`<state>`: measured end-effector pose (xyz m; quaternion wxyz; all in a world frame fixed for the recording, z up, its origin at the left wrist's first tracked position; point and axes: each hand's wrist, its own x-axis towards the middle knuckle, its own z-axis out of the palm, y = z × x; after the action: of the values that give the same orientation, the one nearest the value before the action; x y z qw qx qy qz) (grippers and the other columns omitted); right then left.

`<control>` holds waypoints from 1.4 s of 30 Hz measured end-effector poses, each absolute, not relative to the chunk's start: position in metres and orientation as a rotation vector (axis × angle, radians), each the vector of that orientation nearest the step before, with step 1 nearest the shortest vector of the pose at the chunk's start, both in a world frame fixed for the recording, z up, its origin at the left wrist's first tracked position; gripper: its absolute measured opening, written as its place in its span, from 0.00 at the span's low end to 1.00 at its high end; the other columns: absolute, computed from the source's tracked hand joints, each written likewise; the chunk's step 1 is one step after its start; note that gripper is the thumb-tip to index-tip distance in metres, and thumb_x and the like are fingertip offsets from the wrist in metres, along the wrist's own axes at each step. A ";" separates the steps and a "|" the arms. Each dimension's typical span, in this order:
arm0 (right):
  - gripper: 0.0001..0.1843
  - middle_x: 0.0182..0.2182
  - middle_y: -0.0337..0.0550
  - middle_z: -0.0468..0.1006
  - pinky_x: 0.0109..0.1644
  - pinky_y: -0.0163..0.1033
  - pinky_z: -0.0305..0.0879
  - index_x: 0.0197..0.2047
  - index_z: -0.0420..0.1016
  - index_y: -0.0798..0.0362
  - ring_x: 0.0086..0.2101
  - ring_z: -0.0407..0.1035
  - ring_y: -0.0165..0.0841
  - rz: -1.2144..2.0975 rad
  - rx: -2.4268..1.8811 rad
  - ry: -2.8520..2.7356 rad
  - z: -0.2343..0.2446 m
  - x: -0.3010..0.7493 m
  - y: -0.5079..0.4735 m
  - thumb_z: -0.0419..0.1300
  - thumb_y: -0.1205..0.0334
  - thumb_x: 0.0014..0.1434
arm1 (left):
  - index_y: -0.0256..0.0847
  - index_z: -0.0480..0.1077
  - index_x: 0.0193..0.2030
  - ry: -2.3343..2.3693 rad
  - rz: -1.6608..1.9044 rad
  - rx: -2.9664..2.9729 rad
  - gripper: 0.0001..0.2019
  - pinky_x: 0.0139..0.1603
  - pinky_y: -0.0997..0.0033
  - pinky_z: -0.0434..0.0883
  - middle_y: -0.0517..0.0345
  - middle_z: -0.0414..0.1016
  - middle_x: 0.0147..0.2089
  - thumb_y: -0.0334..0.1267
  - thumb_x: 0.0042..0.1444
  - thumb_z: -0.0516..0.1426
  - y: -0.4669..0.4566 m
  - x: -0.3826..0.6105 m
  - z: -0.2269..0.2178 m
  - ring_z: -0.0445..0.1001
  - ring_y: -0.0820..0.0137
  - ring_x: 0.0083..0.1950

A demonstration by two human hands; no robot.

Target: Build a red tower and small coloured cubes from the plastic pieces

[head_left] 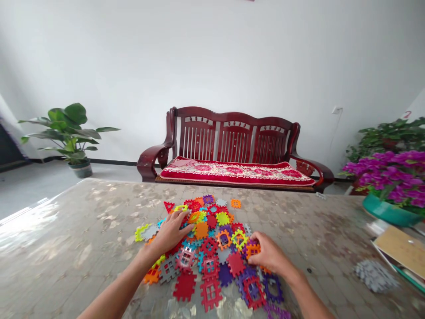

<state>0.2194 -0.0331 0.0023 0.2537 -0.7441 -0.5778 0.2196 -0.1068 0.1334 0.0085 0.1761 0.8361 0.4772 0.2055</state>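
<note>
A loose heap of colourful plastic interlocking tiles point(210, 246) with notched edges spreads over the table in front of me. My left hand point(174, 229) lies palm down on the heap's left side, fingers stretched out and thumb apart, touching tiles near a flat orange tile point(201, 230). At the right edge, my right hand point(269, 253) has thumb and fingers closed about an orange window-shaped tile point(253, 250). Beside that sits a yellow-green frame tile point(239, 239). Nearer me are a solid red tile point(184, 285) and a red window tile point(210, 293).
A patterned cover lies over the table point(83, 248). To the right stand a pile of grey pieces point(375, 275), a brown box point(398, 248) and purple flowers in a teal pot point(392, 210). Beyond the table are a wooden bench point(232, 133) and a potted plant point(79, 168).
</note>
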 end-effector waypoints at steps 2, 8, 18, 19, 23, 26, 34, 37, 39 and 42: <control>0.14 0.28 0.34 0.74 0.34 0.33 0.58 0.33 0.70 0.51 0.31 0.67 0.32 0.662 -1.982 -1.480 0.000 0.227 -0.027 0.62 0.64 0.39 | 0.46 0.68 0.59 1.347 0.602 2.392 0.24 0.64 0.56 0.61 0.49 0.69 0.62 0.51 0.58 0.53 0.127 -0.108 0.005 0.66 0.57 0.63; 0.06 0.22 0.32 0.71 0.29 0.32 0.56 0.26 0.69 0.52 0.26 0.64 0.29 0.649 -1.849 -1.396 0.011 0.240 -0.002 0.59 0.63 0.40 | 0.48 0.66 0.61 1.398 0.672 2.489 0.23 0.63 0.48 0.62 0.51 0.67 0.64 0.49 0.61 0.52 0.106 -0.109 -0.001 0.63 0.55 0.65; 0.26 0.51 0.51 0.77 0.57 0.48 0.65 0.51 0.73 0.52 0.52 0.71 0.42 0.701 -1.600 -1.322 0.017 0.240 0.042 0.63 0.53 0.50 | 0.60 0.60 0.66 0.774 0.454 2.862 0.33 0.69 0.42 0.52 0.58 0.54 0.73 0.48 0.52 0.62 0.017 -0.091 0.023 0.48 0.51 0.72; 0.27 0.53 0.52 0.76 0.60 0.50 0.63 0.52 0.72 0.53 0.54 0.69 0.44 0.679 -1.679 -1.334 0.009 0.245 0.040 0.63 0.54 0.48 | 0.61 0.58 0.66 0.718 0.360 2.869 0.37 0.69 0.40 0.51 0.58 0.52 0.74 0.49 0.49 0.64 0.010 -0.087 0.021 0.48 0.49 0.73; 0.39 0.57 0.52 0.73 0.61 0.51 0.60 0.59 0.68 0.53 0.57 0.66 0.47 0.638 -1.961 -1.435 -0.016 0.251 0.033 0.67 0.54 0.43 | 0.59 0.57 0.68 0.740 0.095 2.835 0.43 0.68 0.34 0.49 0.51 0.47 0.75 0.48 0.44 0.66 -0.003 -0.070 0.004 0.48 0.44 0.72; 0.41 0.56 0.52 0.73 0.61 0.50 0.60 0.60 0.68 0.51 0.58 0.64 0.48 0.535 -2.072 -1.547 -0.021 0.243 0.034 0.68 0.54 0.41 | 0.57 0.58 0.67 0.878 0.090 2.810 0.38 0.67 0.34 0.51 0.48 0.50 0.74 0.45 0.48 0.64 -0.002 -0.057 -0.008 0.50 0.45 0.72; 0.28 0.39 0.42 0.79 0.46 0.41 0.68 0.45 0.73 0.51 0.41 0.73 0.39 0.712 -1.950 -1.359 -0.007 0.227 0.052 0.67 0.61 0.36 | 0.54 0.67 0.56 0.981 0.263 2.804 0.20 0.64 0.42 0.57 0.55 0.65 0.66 0.47 0.56 0.58 -0.001 -0.035 -0.011 0.59 0.53 0.66; 0.26 0.39 0.43 0.79 0.42 0.39 0.70 0.48 0.70 0.53 0.39 0.74 0.37 0.762 -1.862 -1.304 0.003 0.225 0.057 0.62 0.57 0.44 | 0.56 0.62 0.62 0.971 0.284 2.790 0.24 0.60 0.53 0.65 0.57 0.65 0.66 0.38 0.58 0.55 0.004 -0.029 -0.004 0.65 0.59 0.61; 0.29 0.44 0.47 0.78 0.47 0.40 0.70 0.52 0.68 0.54 0.43 0.74 0.38 0.799 -1.730 -1.255 0.012 0.223 0.054 0.59 0.52 0.48 | 0.55 0.60 0.65 1.034 0.345 2.777 0.28 0.59 0.56 0.66 0.56 0.64 0.67 0.32 0.59 0.52 0.014 -0.026 0.002 0.67 0.61 0.61; 0.38 0.55 0.52 0.72 0.58 0.47 0.64 0.60 0.64 0.52 0.55 0.68 0.43 0.790 -1.556 -1.185 0.021 0.221 0.034 0.62 0.46 0.48 | 0.53 0.60 0.66 1.212 0.529 2.742 0.29 0.62 0.56 0.65 0.53 0.63 0.68 0.28 0.59 0.50 0.034 -0.028 0.012 0.65 0.61 0.63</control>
<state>0.2213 0.0340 0.0213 0.4934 -0.6417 -0.4885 0.3258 -0.0279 0.0343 0.0122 0.0484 0.8997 0.3976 0.1737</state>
